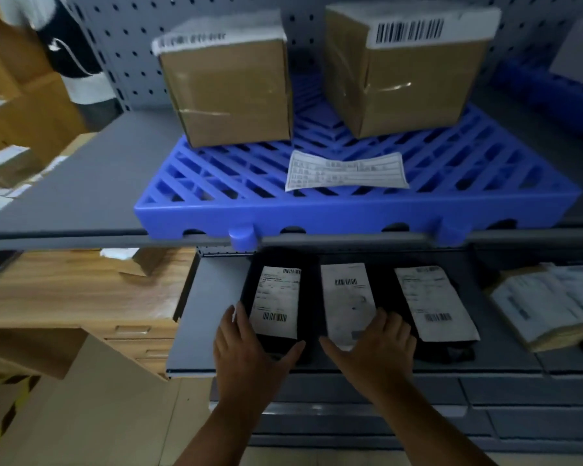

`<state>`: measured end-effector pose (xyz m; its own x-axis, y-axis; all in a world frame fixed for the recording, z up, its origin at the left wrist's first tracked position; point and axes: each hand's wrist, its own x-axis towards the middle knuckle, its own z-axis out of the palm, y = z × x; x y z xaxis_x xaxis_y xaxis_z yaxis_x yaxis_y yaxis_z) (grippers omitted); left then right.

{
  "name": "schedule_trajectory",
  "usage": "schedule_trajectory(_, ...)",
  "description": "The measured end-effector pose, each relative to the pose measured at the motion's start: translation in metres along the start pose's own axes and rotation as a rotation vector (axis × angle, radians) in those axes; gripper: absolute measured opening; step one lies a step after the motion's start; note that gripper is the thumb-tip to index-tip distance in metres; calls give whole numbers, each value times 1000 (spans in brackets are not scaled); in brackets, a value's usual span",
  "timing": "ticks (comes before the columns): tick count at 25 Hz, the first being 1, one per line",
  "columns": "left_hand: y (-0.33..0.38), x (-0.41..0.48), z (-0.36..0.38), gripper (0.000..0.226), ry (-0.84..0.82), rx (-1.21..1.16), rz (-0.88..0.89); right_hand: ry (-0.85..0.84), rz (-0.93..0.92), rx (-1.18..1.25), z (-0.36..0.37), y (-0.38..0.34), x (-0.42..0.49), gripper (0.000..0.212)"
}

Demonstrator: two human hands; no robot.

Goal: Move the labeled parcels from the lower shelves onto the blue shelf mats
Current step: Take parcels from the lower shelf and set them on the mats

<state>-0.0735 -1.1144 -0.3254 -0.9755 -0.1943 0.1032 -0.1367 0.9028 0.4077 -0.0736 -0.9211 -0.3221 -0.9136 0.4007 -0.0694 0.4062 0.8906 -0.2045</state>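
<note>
Three black parcels with white labels lie side by side on the lower grey shelf [202, 331]: the left parcel [278, 302], the middle parcel [347, 304] and the right parcel [435, 302]. My left hand [249, 354] rests with spread fingers on the left parcel's near left corner. My right hand [379, 354] lies on the near end of the middle parcel. Neither hand has closed around anything. Above, the blue shelf mat [216, 196] carries two brown cardboard boxes, one on the left [229, 92] and one on the right [401, 72], and a loose white label [345, 171].
A tan padded envelope [549, 304] with a label lies at the right of the lower shelf. A second blue mat [535, 85] sits at the upper right. Cardboard boxes [21, 129] are stacked at the left, and a person [68, 52] stands behind them. A wooden desk [81, 297] is below left.
</note>
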Motion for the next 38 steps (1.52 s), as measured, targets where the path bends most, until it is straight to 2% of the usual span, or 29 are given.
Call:
schedule_trajectory(4, 4, 12, 23, 144, -92, 1, -79, 38, 58, -13, 22, -6, 10, 130)
schedule_trajectory(9, 2, 14, 28, 132, -59, -37, -92, 42, 69, 91, 26, -5, 15, 114)
schedule_trajectory(14, 10, -17, -28, 124, -117, -67, -145, 101, 110, 236, -19, 8, -28, 111)
schedule_trajectory(16, 14, -39, -63, 124, -192, -130, -202, 65, 135, 241, -44, 21, -57, 114)
schedule_trajectory(18, 21, -63, -101, 125, -228, -182, -179, 56, 129, 196, -69, 35, -87, 112)
schedule_trajectory(20, 32, -86, -132, 121, -141, -248, -98, 147, 111, 152, -92, 49, -112, 94)
schedule_trajectory(22, 45, -106, -148, 112, -101, -258, -92, 214, 176, 211, -109, 59, -125, 76)
schedule_trajectory(24, 65, -133, -162, 101, -70, -261, -76, 261, 161, 260, -133, 81, -140, 70)
schedule_trajectory(26, 85, -158, -167, 96, 29, -272, -52, 320, 116, 285, -156, 106, -149, 73)
schedule_trajectory(29, 113, -193, -173, 101, 119, -266, -13, 363, 51, 322, -181, 143, -169, 82)
schedule_trajectory(31, 129, -214, -178, 100, 156, -243, 11, 413, 35, 323, -194, 160, -182, 76)
schedule_trajectory(34, 147, -239, -186, 99, 138, -239, 16, 469, 30, 371, -204, 179, -201, 74)
schedule_trajectory(38, 160, -254, -189, 97, 82, -249, 49, 415, 79, 374, -218, 196, -218, 84)
